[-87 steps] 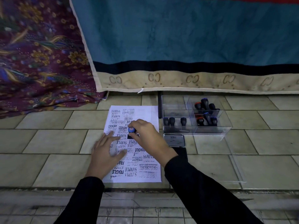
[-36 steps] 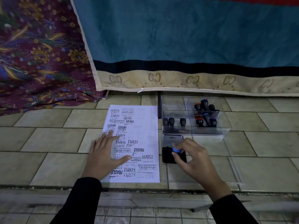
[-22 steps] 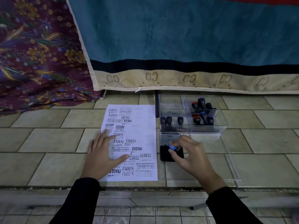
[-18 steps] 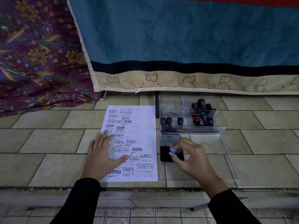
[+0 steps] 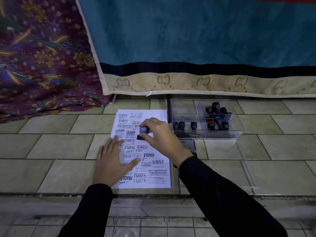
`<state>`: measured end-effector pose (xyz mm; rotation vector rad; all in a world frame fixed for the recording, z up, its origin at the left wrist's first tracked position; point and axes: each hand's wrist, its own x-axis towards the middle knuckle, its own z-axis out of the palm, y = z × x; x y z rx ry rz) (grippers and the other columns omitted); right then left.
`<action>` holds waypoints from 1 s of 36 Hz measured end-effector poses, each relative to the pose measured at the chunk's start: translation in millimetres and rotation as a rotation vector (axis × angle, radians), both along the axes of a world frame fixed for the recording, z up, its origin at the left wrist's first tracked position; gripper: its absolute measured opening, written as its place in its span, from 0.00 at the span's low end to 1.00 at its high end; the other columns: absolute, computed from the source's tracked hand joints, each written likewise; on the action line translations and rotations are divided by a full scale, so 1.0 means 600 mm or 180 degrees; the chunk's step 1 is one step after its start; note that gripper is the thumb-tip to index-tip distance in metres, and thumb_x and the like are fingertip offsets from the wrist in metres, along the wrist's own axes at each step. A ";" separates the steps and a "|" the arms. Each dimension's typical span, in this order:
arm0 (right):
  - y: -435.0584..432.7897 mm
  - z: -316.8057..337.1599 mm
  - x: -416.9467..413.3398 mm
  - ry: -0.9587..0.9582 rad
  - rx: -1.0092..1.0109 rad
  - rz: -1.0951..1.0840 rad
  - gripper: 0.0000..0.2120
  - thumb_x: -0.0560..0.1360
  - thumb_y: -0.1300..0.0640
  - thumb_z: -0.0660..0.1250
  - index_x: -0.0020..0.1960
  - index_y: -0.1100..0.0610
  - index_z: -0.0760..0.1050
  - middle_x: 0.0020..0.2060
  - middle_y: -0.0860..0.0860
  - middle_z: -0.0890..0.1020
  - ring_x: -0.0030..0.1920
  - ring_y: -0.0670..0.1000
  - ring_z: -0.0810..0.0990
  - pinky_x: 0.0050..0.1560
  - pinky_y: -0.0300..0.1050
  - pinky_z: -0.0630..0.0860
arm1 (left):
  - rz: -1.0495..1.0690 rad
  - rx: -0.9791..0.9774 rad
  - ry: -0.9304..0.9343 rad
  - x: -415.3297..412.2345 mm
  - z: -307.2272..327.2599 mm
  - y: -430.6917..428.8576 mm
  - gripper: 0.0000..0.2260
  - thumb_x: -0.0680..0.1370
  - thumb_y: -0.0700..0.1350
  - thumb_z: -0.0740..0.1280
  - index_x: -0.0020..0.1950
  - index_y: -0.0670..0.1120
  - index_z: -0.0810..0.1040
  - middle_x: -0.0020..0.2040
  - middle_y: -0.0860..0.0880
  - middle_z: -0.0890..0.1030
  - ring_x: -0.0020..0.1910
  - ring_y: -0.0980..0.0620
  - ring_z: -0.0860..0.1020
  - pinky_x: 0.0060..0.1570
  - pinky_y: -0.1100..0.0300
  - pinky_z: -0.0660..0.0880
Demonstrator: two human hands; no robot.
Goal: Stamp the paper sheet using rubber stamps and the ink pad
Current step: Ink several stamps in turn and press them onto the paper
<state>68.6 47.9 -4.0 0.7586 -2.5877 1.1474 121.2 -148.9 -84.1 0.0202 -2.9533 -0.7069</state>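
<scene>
A white paper sheet (image 5: 159,170) covered with several black stamp marks lies on the tiled floor. My left hand (image 5: 112,161) rests flat on its left side with fingers spread. My right hand (image 5: 162,135) grips a rubber stamp (image 5: 142,132) with a blue-topped handle and a black base, held upright over the upper middle of the sheet; whether the base touches the paper I cannot tell. The ink pad (image 5: 189,145) lies just right of the sheet, mostly hidden behind my right wrist, with only its lid label showing.
A clear plastic organiser (image 5: 236,132) right of the sheet holds several black stamps with blue and orange tops. A clear lid (image 5: 246,170) lies flat in front of it. A teal cloth (image 5: 205,40) and a patterned maroon cloth (image 5: 42,57) hang behind. A step edge (image 5: 153,194) runs below the sheet.
My right hand carried the blue-topped stamp from the ink pad leftward and away from me, to the upper middle of the sheet. My left hand stayed flat on the paper.
</scene>
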 end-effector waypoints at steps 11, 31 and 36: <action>-0.026 -0.030 -0.021 -0.0224 0.0453 0.0092 0.06 0.75 0.62 0.66 0.51 0.61 0.75 0.46 0.54 0.77 0.44 0.53 0.79 0.46 0.52 0.78 | 0.0034 -0.0012 0.0057 -0.003 -0.004 -0.001 0.47 0.62 0.81 0.55 0.74 0.55 0.62 0.79 0.57 0.55 0.78 0.59 0.49 0.77 0.53 0.44; -0.045 -0.028 -0.034 -0.0198 0.0624 -0.0039 0.02 0.73 0.66 0.66 0.43 0.63 0.73 0.44 0.57 0.76 0.41 0.58 0.77 0.41 0.51 0.75 | 0.0035 -0.0072 0.0005 0.000 0.003 0.004 0.47 0.62 0.80 0.54 0.75 0.54 0.61 0.79 0.57 0.54 0.78 0.58 0.49 0.77 0.53 0.43; -0.041 -0.036 -0.020 -0.0223 0.0630 0.0051 0.07 0.72 0.68 0.66 0.39 0.60 0.70 0.41 0.55 0.75 0.39 0.57 0.76 0.37 0.49 0.74 | 0.0034 -0.0092 -0.0022 0.001 0.008 0.007 0.47 0.62 0.79 0.54 0.75 0.53 0.61 0.79 0.56 0.54 0.78 0.58 0.49 0.77 0.52 0.44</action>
